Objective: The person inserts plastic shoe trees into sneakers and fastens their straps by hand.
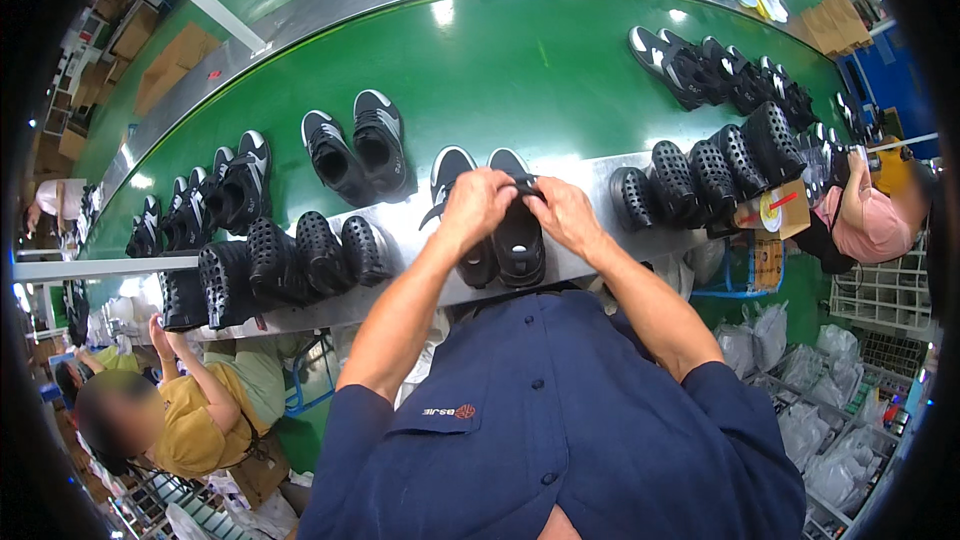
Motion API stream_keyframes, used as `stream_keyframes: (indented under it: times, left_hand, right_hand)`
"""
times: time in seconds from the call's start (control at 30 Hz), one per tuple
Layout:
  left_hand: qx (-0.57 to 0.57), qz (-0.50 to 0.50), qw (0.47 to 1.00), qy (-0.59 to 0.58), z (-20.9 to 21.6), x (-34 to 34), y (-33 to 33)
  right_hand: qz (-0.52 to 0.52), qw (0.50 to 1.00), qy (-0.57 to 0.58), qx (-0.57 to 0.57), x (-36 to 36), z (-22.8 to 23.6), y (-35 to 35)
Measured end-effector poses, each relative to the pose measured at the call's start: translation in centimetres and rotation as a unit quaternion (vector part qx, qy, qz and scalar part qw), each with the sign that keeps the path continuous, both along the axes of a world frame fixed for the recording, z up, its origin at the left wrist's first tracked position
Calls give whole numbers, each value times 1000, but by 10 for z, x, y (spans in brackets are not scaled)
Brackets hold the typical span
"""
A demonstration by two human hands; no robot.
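Observation:
A pair of black sneakers with pale grey toes stands before me on the metal edge of the line, toes pointing away. Over the right-hand sneaker (518, 252), my left hand (480, 205) and my right hand (565, 212) meet with fingers pinched at its lacing. A dark strip, lace or tongue, shows between the fingertips; which one I cannot tell. The left-hand sneaker (452, 162) is partly covered by my left hand, and a loose black lace end sticks out beside it. Another pair of black sneakers (375, 145) rests on the green belt (500, 70), ahead to the left.
Black perforated shoe forms (712, 175) stand in rows along the metal edge on both sides. More sneakers (680, 65) line the belt. A person in yellow (200, 420) sits at left, another in pink (870, 220) at right. A white post (110, 268) crosses at left.

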State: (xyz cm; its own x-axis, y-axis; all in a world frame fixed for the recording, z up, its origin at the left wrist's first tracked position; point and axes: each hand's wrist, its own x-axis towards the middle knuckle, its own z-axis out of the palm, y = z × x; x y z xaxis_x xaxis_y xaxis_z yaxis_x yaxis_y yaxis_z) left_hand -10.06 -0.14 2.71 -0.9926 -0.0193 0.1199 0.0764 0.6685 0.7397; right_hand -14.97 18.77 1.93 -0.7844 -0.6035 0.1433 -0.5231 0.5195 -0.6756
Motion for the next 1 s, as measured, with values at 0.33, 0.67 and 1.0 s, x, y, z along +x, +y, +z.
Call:
stream_keyframes:
  times: [0.33, 0.67, 1.0]
  left_hand:
    - [314, -8, 898, -307, 26, -38, -30]
    - [32, -7, 998, -53, 1, -3, 14]
    - [37, 37, 999, -6, -21, 20, 32]
  right_hand:
    - [41, 992, -93, 71, -31, 49, 0]
    - [41, 999, 1, -34, -3, 18, 39]
    - [-404, 846, 202, 284, -81, 121, 283]
